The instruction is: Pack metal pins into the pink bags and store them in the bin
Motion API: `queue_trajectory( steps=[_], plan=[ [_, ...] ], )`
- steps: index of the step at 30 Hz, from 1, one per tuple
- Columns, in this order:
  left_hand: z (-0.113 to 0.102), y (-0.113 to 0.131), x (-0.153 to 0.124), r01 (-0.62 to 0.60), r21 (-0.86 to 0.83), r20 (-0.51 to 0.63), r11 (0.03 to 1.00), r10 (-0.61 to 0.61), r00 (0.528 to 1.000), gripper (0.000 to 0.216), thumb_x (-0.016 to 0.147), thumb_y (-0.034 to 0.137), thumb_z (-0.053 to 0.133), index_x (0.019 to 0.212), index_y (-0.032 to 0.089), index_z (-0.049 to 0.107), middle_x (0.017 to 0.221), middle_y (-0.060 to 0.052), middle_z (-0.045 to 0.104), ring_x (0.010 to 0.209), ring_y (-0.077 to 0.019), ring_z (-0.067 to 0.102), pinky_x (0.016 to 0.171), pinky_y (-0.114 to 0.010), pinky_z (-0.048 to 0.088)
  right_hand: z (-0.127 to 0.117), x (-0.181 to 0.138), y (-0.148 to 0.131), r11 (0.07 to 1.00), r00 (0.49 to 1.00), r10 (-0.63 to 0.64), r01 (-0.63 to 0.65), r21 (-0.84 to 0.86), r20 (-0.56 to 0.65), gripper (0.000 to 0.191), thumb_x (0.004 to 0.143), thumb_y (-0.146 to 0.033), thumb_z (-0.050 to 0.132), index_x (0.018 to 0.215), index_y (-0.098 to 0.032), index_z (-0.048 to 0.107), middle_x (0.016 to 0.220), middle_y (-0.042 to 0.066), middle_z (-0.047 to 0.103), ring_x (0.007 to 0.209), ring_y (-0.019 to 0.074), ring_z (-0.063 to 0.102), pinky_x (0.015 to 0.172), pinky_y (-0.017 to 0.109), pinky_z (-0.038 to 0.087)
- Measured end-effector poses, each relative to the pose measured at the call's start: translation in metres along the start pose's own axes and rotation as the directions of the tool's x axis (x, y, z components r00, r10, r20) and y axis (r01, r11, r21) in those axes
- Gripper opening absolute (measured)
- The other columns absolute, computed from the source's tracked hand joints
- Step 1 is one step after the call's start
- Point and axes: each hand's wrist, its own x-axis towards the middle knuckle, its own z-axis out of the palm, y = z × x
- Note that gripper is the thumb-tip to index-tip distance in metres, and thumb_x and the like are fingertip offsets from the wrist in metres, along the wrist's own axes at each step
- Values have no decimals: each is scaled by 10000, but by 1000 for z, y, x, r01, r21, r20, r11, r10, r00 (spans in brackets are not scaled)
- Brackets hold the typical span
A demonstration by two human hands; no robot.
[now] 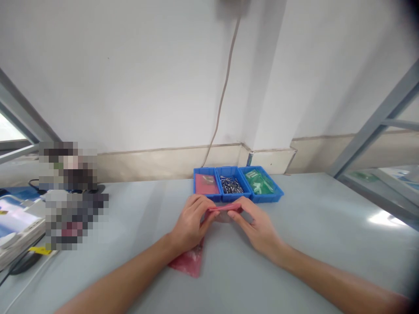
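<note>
My left hand (193,220) and my right hand (257,224) meet in front of the blue bins, fingers closed. Between them they pinch the top edge of a pink plastic bag (225,207), one hand at each end. Its lower part hangs below the edge and looks see-through. Another pink plastic bag (191,261) lies on the table beneath my left wrist, partly covered by it; small contents show dimly inside.
Behind my hands stand three blue bins: a left bin (194,183) with pink bags, a middle bin (246,185) of small metal pins or screws, and a right bin (278,194) with green bags. Cables and a power strip (24,242) lie at the left of the grey table (314,209).
</note>
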Motion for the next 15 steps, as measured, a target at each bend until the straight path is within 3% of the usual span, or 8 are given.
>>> queue_trajectory(
  steps=[4, 10, 15],
  plan=[
    [-1, 1, 1, -26, -1, 16, 1000, 26, 1000, 73, 1050, 234, 650, 1116, 201, 649, 1036, -68, 720, 1001, -224, 620, 934, -408, 525, 0, -1, 1, 999, 999, -38, 38, -22, -35, 244, 1098, -420, 554, 973, -260, 688, 978, 33, 694, 932, 228, 642, 847, 352, 509],
    [0, -1, 0, -20, 3, 28, 1000, 20, 999, 78, 1081, 211, 580, 1071, 197, 656, 1013, -71, 725, 982, -225, 616, 922, -409, 524, 1, -1, 2, 998, 999, -45, 45, -40, 19, 186, 1090, -406, 577, 1093, -280, 715, 1082, 55, 714, 1030, 255, 642, 911, 396, 530],
    [0, 0, 1, -32, 8, 45, 999, 32, 998, 87, 1061, 260, 634, 1115, 199, 665, 1041, -81, 734, 1005, -233, 630, 934, -421, 536, 1, -1, 1, 997, 997, -80, 80, -18, -2, 196, 1101, -383, 555, 1044, -269, 705, 1025, 49, 706, 972, 243, 649, 885, 391, 534]
  ],
)
